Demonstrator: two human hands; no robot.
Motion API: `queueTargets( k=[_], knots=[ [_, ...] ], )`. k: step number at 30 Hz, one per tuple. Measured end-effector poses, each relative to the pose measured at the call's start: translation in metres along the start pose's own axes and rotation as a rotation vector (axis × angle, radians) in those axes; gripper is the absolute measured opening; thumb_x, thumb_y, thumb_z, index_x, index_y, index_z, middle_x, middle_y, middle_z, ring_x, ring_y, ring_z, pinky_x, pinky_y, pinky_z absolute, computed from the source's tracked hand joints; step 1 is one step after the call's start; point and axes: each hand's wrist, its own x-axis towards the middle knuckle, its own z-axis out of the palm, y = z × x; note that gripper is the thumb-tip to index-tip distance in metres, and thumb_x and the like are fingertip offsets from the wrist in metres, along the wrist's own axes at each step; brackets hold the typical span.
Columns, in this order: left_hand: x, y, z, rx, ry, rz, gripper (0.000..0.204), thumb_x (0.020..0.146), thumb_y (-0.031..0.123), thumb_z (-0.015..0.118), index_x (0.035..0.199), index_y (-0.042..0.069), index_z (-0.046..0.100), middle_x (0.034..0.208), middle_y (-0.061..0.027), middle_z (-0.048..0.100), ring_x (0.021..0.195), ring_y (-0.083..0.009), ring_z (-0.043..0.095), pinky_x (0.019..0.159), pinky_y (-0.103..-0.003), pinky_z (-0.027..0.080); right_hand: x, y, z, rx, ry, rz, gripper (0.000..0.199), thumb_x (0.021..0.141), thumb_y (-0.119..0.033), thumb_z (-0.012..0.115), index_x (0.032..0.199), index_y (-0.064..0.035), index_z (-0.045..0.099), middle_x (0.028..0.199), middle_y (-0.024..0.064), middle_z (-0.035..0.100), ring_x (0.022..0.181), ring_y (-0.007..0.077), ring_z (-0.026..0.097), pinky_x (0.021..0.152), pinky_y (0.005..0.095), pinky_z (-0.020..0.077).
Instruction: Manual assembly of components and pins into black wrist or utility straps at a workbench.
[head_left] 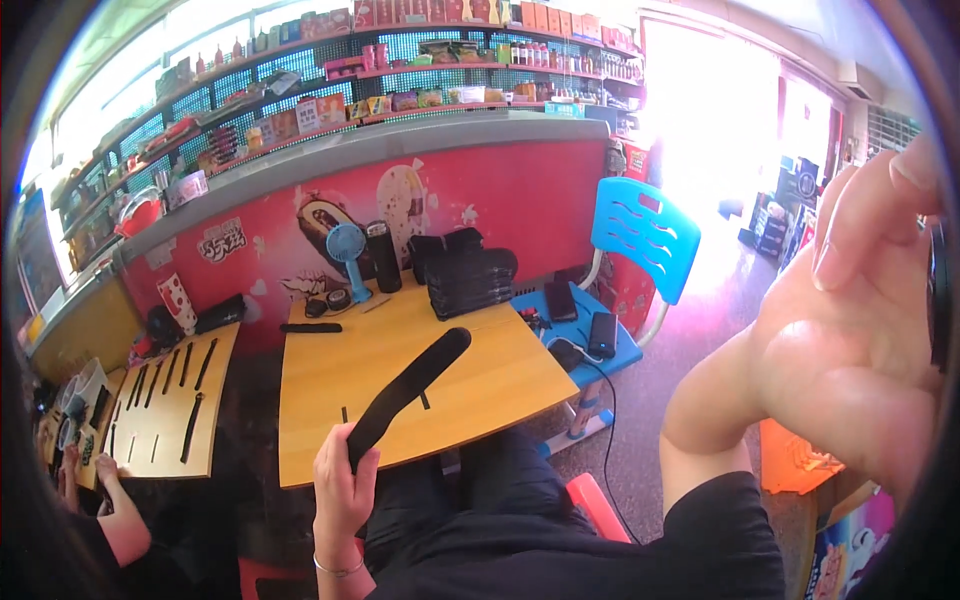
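A long flat black fabric strip (405, 390) with a rounded far end is held by its near end in my left hand (345, 485). It slants up and to the right over the wooden table (480, 370). Two short dark strips, one of them a dark strip (424, 399), lie on the tabletop close to it. Raised very near the camera on the right is my right hand (850, 310), its fingers bent and apart, with no thing visible in it. Its outer side is cut off by the picture's rim, where a dark edge shows beside the palm.
A stack of black folded pieces (470, 283), a blue fan (347, 250) and a black bottle (383, 257) stand at the table's back. A blue chair (645, 240) holds phones and a cable. At left, another person's arm (122, 515) rests by a table (205, 430) with several strips.
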Motion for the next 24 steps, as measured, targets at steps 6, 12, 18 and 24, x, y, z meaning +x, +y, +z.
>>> queueTargets(
  k=[6, 12, 18, 24],
  knots=[
    [0.001, -0.009, 0.007, -0.321, -0.072, -0.117, 0.02, 0.091, 0.016, 0.053, 0.101, -0.001, 0.05, 0.079, -0.0127, 0.055, 0.07, -0.0269, 0.054, 0.064, -0.037, 0.043, -0.004, 0.003, -0.011, 0.136, -0.169, 0.147, 0.062, 0.078, -0.03, 0.067, 0.131, -0.0077, 0.044, 0.084, 0.0084, 0.06, 0.049, 0.0077, 0.044, 0.044, 0.0206, 0.0353],
    [-0.005, -0.017, 0.031, -1.881, -0.182, -0.331, 0.033, 0.094, 0.036, 0.047, 0.107, 0.006, 0.051, 0.08, -0.0071, 0.052, 0.07, -0.0213, 0.051, 0.067, -0.032, 0.042, -0.037, -0.03, 0.048, 0.307, -0.344, 0.29, 0.057, 0.077, -0.019, 0.071, 0.128, -0.0098, 0.049, 0.085, 0.0063, 0.061, 0.049, 0.0073, 0.044, 0.045, 0.021, 0.037],
    [-0.009, -0.012, 0.036, -1.712, -0.094, -0.447, 0.036, 0.094, 0.033, 0.05, 0.113, 0.003, 0.05, 0.095, -0.0089, 0.053, 0.09, -0.024, 0.055, 0.075, -0.036, 0.047, -0.11, -0.029, 0.133, 0.555, -0.655, 0.737, 0.048, 0.081, -0.01, 0.067, 0.125, -0.0019, 0.051, 0.098, 0.0052, 0.057, 0.064, 0.0074, 0.055, 0.053, 0.0212, 0.0427],
    [-0.004, -0.013, 0.048, -1.328, -0.278, -0.434, 0.027, 0.095, 0.012, 0.049, 0.117, -0.003, 0.048, 0.106, -0.0106, 0.057, 0.094, -0.0169, 0.059, 0.082, -0.031, 0.048, -0.172, -0.031, 0.144, 0.469, -0.589, 0.748, 0.05, 0.081, -0.013, 0.068, 0.127, -0.0051, 0.05, 0.116, 0.0104, 0.054, 0.078, 0.0126, 0.056, 0.064, 0.025, 0.0476]
  ],
)
